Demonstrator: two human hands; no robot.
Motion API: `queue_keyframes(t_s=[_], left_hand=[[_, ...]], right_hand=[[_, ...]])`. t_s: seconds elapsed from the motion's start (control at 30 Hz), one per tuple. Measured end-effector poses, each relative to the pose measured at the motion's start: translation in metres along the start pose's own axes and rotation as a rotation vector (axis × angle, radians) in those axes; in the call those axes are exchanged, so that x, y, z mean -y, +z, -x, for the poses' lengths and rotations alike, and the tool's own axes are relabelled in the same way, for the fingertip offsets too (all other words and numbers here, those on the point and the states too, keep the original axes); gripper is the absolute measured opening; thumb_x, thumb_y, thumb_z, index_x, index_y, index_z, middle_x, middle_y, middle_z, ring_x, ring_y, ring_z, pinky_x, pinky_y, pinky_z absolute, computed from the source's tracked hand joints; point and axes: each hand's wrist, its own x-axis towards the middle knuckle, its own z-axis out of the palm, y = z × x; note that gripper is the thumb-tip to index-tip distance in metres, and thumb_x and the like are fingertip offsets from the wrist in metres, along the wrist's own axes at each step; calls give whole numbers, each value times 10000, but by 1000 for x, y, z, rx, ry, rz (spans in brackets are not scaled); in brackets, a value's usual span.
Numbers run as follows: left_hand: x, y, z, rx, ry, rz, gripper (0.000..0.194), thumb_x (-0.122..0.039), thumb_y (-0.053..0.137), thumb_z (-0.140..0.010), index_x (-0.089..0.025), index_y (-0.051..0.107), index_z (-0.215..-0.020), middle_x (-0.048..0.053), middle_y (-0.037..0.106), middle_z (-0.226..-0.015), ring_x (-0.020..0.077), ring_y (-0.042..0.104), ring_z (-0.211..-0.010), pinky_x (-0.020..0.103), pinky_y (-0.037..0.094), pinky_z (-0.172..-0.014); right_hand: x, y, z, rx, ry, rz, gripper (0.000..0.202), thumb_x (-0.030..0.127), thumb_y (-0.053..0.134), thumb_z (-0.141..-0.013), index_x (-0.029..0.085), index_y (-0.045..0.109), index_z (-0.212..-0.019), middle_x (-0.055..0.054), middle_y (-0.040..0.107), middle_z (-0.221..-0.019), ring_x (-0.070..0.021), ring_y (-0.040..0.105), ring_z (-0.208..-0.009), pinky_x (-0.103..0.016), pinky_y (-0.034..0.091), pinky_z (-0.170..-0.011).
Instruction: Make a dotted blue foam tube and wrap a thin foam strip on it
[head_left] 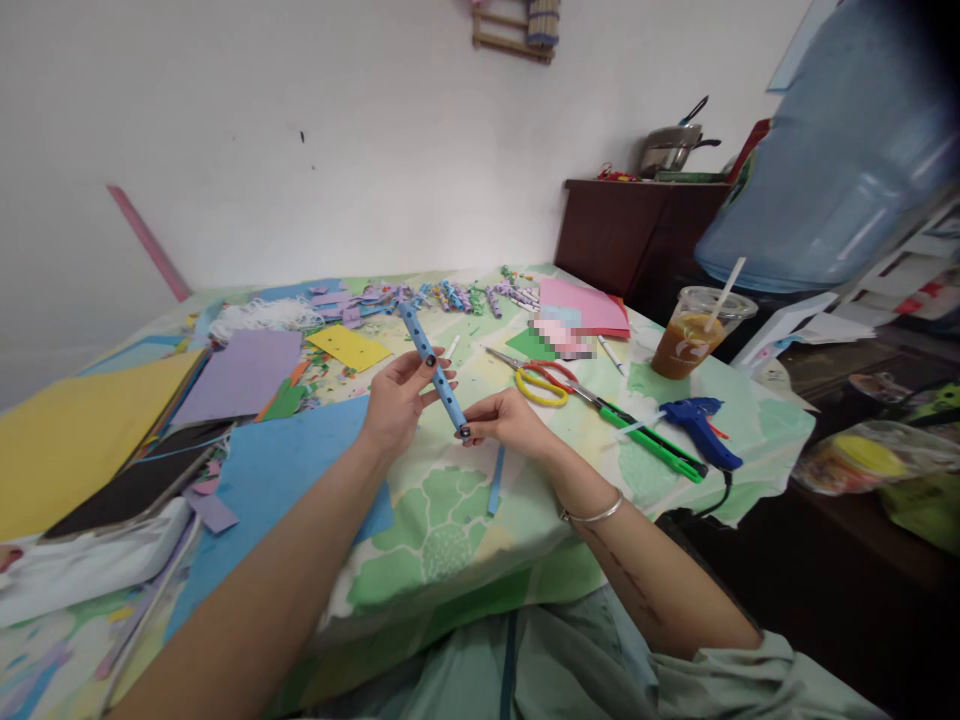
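Observation:
Above the tablecloth, a slim light-blue tube with dark dots [418,338] slants from upper left to lower right. My left hand [401,398] grips its middle, with the thumb on top and the fingers behind. The lower end is pinched by the thumb and fingers of my right hand [504,422]. Just below that hand is a narrow blue strip [496,482]; I cannot tell whether it touches the fingers. A large blue sheet [292,470] lies flat beneath my left forearm.
Right of my hands lie scissors [551,388], a green cutter [660,445] and a blue glue gun [701,430], near an iced drink [686,340]. Purple [240,375] and yellow [97,430] sheets are at left. Small decorated pieces [450,295] line the back.

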Motion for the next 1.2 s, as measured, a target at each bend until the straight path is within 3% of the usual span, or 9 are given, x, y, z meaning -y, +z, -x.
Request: queue_keyframes(t_s=[0.53,0.73,0.9,1.2], left_hand=[[-1,-2,-2,-45,45,22,262,-307,839,-576,-141,691,-714,-4,622,-654,123,599,-638,367,555,-770],[-5,-2,-2,-67,72,36,322,-371,817,-619,-168,711,-845,22,662,-818,147,635,-728,369,552,-785],[-8,-4,-4,-74,57,78,279,-328,840,-585,-147,699,-742,4,632,-669,140,616,-691,368,549,-792],[-7,-5,-5,-79,50,104,263,-292,853,-556,-140,698,-705,-1,637,-643,125,607,-662,361,560,-771]], right_hand=[[-5,0,-1,68,31,7,301,310,802,-540,110,757,-761,-38,696,-591,-152,639,-552,-282,530,-602],[-4,0,-1,71,31,18,262,265,785,-549,108,753,-755,-31,691,-583,-151,635,-547,-275,522,-587],[-3,1,0,81,32,33,233,234,765,-560,105,752,-754,-24,689,-582,-144,628,-543,-265,516,-579],[-4,0,0,102,44,62,246,254,768,-562,108,753,-761,-20,692,-592,-159,636,-560,-271,512,-580]])
